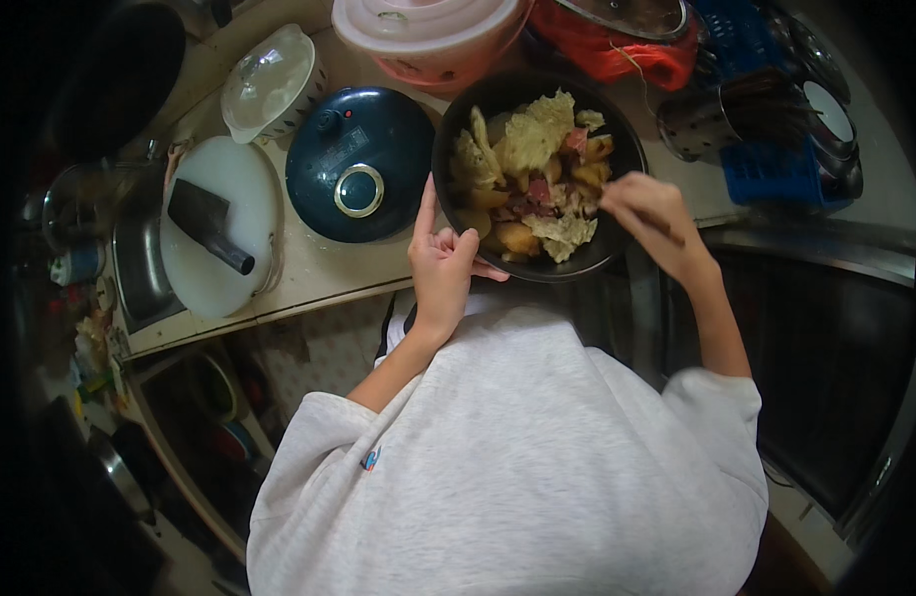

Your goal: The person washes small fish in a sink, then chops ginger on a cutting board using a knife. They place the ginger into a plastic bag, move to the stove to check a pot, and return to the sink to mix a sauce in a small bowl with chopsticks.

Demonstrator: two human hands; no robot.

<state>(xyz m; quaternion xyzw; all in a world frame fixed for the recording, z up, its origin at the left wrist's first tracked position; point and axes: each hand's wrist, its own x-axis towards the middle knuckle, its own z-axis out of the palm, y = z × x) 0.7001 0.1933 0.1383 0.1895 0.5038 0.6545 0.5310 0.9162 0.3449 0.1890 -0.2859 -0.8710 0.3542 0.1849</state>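
A round dark pot stands in front of me, filled with large pale-yellow leafy pieces, browned chunks and pinkish-red pieces. My left hand holds the pot at its lower left side, the index finger stretched up along the wall and other fingers beneath. Over the right part of the food is my right hand, its fingers closed around a thin dark utensil, whose kind I cannot tell; its tip is blurred. Left of the pot lies a dark blue lid with a gold-ringed knob.
A cleaver lies on a round white cutting board partly over a metal sink. A white bowl, a lidded pink tub and a red bag stand behind. Rightward are a utensil holder and blue basket.
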